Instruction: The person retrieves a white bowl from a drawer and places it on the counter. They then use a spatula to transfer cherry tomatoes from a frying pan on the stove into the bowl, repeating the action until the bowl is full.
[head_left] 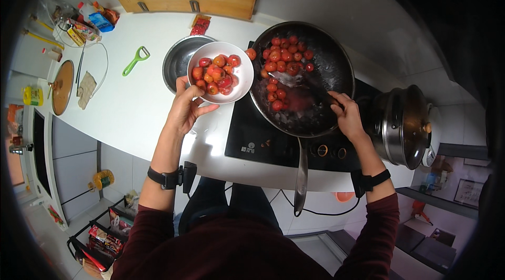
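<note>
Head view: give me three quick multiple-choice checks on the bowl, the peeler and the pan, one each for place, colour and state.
1. Where is the white bowl of red fruit?
A. Held by the left hand beside the frying pan
B. Standing on the floor
C. Inside the steamer pot

2. What colour is the peeler on the counter?
A. Blue
B. Green
C. Black

3. What is the state of the frying pan?
A. Empty and clean
B. Covered with a lid
C. Uncovered, with red fruit in it

Answers:
1 A, the fingers grip the bowl's near rim left of the pan.
2 B, its handle is bright green.
3 C, fruit lies in the open pan, where the right hand holds a dark utensil.
</note>
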`<state>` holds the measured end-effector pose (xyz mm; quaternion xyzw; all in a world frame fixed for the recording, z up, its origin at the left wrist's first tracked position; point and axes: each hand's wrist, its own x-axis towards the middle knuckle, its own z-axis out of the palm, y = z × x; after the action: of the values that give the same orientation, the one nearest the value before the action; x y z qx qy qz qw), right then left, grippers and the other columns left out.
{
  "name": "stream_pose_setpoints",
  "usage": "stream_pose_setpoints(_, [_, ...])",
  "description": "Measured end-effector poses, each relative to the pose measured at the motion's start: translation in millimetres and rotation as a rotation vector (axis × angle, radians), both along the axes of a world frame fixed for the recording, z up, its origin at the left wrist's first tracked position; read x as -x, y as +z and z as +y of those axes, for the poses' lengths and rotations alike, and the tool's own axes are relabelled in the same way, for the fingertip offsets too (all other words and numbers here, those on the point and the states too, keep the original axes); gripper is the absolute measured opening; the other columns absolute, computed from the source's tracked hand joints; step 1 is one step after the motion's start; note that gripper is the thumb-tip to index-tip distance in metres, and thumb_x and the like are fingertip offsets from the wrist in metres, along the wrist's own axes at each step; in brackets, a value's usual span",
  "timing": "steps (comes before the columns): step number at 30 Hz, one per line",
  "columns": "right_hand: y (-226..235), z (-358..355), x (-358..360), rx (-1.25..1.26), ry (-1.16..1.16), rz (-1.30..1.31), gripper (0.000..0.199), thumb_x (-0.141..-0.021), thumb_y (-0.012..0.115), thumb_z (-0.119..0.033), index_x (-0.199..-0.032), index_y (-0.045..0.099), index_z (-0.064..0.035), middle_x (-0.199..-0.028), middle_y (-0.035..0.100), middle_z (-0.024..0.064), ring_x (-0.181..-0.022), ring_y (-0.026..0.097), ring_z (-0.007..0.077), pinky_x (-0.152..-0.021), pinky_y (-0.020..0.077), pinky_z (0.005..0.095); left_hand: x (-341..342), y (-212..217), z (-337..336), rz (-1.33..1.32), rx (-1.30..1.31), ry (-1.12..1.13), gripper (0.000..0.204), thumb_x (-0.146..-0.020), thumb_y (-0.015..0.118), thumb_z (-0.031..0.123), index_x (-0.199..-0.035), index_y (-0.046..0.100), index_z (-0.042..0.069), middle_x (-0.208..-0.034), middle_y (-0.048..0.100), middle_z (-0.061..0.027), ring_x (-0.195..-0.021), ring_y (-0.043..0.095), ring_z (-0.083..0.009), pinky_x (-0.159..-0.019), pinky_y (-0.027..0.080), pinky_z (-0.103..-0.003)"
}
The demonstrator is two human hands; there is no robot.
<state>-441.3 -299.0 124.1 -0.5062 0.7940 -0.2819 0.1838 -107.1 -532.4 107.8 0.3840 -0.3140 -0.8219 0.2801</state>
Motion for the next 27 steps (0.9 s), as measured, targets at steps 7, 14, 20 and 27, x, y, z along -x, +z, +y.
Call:
stream_pose_setpoints(7, [61.7,-0.9,-13.8,-0.039,0.019,0.176,0.034,-0.083,0.061,0.003,-0.116,0.062,-0.0025,-0.093,0.063,0.0146,-0.087,0.059,0.0328,-0.084,0.0416,0.0372,1.0,6.8,0.9,0.0,0.033,-0.02,0.05,-0.08,0.054,0.001,-0.121,0.028,0.01,-0.108,0.046,-0.0137,-0.098,0.061,-0.0243,-0.069,0.065,-0.042])
stream_pose_setpoints(14, [121.8,-34.8,-64.4,-0.028,0.166,0.427,0.033,-0.081,0.062,0.006,-0.113,0.062,0.001,-0.087,0.061,0.0148,-0.082,0.058,0.033,-0.08,0.0424,0.0352,5.3,12.3,-9.4,-0.042,0.064,-0.079,0.044,-0.081,0.054,0.004,-0.119,0.031,0.009,-0.109,0.046,-0.0137,-0.099,0.061,-0.0274,-0.069,0.065,-0.04])
stream_pose_setpoints(20, [139.7,-71.7,-105.1,0.053,0.323,1.049,0.052,-0.062,0.06,0.011,-0.112,0.066,-0.0047,-0.085,0.056,0.0076,-0.081,0.055,0.0255,-0.073,0.0424,0.036,1.5,3.0,-7.0,0.032,0.003,-0.058,0.042,-0.079,0.054,0.004,-0.115,0.033,0.009,-0.12,0.04,-0.0156,-0.106,0.06,-0.0319,-0.071,0.064,-0.042])
stream_pose_setpoints(27, [142.7,-75.4,-115.0,0.03,0.355,1.11,0.052,-0.062,0.061,0.008,-0.112,0.066,-0.0043,-0.086,0.055,0.0067,-0.081,0.053,0.0249,-0.071,0.0421,0.0346,-14.0,-16.3,2.1,0.085,-0.068,-0.036,0.046,-0.08,0.055,0.002,-0.117,0.029,0.01,-0.111,0.049,-0.0151,-0.093,0.065,-0.0275,-0.07,0.064,-0.043])
